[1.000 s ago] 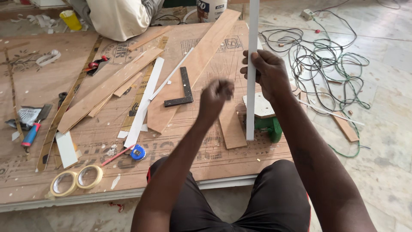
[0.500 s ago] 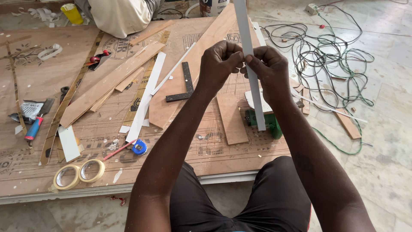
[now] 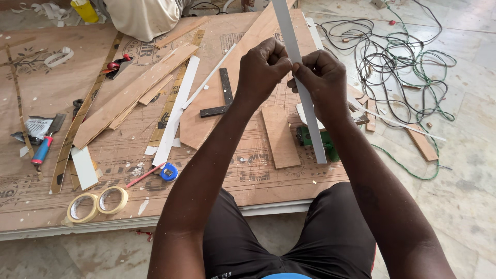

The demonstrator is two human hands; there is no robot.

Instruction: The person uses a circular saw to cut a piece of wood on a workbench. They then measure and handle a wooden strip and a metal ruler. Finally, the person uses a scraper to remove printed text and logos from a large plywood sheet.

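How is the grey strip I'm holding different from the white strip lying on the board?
The grey strip is held up off the board by both the left hand and the right hand; the white strip lies flat on the plywood board, untouched. The grey strip is darker and runs out of the top of the picture; the white strip shows end to end. Both are long, thin and straight.
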